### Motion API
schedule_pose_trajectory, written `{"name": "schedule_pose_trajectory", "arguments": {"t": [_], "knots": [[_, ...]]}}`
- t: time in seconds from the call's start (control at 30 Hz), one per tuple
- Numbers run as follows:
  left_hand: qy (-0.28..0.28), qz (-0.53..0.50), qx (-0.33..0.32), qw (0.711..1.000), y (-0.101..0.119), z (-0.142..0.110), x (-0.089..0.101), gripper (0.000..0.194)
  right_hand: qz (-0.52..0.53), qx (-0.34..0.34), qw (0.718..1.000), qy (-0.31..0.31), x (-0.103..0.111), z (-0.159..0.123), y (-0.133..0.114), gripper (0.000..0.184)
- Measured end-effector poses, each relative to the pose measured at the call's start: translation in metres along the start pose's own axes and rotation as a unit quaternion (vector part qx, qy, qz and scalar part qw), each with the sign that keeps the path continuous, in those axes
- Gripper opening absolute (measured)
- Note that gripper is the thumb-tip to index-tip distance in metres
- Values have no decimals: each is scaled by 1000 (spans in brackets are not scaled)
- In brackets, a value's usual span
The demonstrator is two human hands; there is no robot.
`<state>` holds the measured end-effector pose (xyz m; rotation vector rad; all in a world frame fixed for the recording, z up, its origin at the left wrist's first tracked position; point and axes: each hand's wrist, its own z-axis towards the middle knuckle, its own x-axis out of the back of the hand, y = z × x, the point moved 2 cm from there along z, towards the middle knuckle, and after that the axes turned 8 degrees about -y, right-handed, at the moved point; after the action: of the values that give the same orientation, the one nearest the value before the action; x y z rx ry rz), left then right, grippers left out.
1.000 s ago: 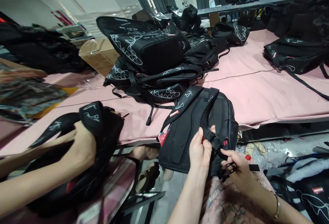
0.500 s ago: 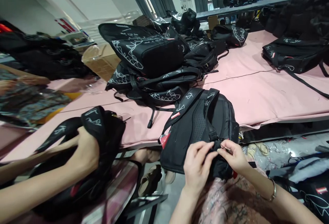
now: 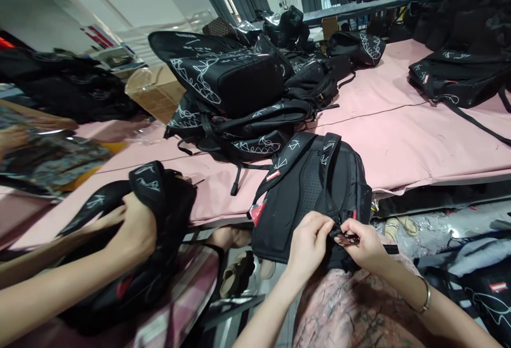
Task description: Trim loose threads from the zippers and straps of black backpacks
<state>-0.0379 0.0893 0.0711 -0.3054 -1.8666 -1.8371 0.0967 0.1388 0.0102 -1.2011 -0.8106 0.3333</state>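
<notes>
A black backpack [image 3: 275,231] with white line drawings on its shoulder straps lies back-side up at the edge of the pink table, its lower end towards my lap. My left hand [image 3: 311,241] is closed, pinching a black strap near the bag's lower right corner. Close beside it, my right hand [image 3: 364,246] is closed around a small dark tool [image 3: 351,238], too covered by the fingers to name. The fingertips of both hands almost meet at the strap. A small red tab [image 3: 354,215] shows just above my right hand.
A pile of black backpacks [image 3: 247,87] stands on the pink table [image 3: 399,146] ahead. Another backpack [image 3: 459,79] lies at right. On my left, a co-worker's hand [image 3: 136,231] grips a second backpack [image 3: 171,204]. A cardboard box [image 3: 155,95] sits behind. More bags [image 3: 487,284] lie low right.
My hands have come closer together at the strap, and my right hand has turned, showing more of the dark tool. The red tab has come into view above it.
</notes>
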Motion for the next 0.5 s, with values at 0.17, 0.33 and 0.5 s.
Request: {"name": "schedule_pose_trajectory", "arguments": {"t": [0.17, 0.33, 0.5], "knots": [[-15, -396, 203, 895, -12, -3, -15, 33, 65, -60, 996, 12, 4, -2, 8, 11], [-23, -449, 230, 863, -12, -4, -18, 44, 159, -100, 982, 17, 1, -3, 12, 15], [-55, -431, 215, 875, -8, -6, -19, 36, 226, -141, 962, 62, 2, -7, 11, 24]]}}
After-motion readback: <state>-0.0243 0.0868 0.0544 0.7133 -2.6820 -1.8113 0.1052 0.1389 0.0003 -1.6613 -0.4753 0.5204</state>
